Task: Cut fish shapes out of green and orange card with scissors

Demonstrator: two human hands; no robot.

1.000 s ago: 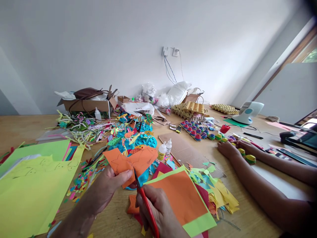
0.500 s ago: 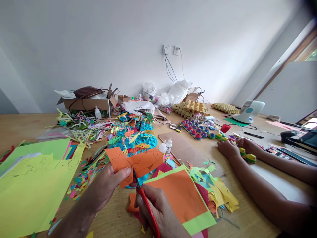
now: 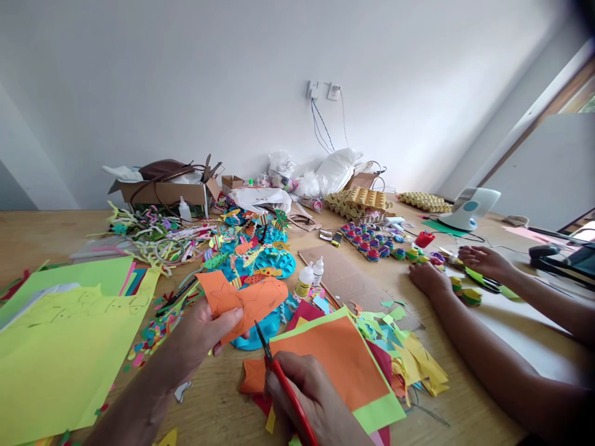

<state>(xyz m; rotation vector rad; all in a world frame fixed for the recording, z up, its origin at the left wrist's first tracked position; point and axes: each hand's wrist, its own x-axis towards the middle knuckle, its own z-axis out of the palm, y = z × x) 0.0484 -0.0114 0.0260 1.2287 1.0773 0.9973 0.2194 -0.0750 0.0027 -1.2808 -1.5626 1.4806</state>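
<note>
Over the near middle of the worktop, the left hand has its grip clamped on a piece of orange paper marked with drawn outlines, thumb on top, held up in front of the blue egg-carton piece that carries colourful paper fish. The right hand has its grip closed around red-handled scissors, their dark blades pointing up at the paper's lower edge; whether the tips touch it, I cannot tell. Just right of the scissors lies an orange sheet on a light-green one. Behind it stand two small glue bottles. At the right, a co-worker's forearms reach across the worktop beside painted egg-carton cups.
</note>
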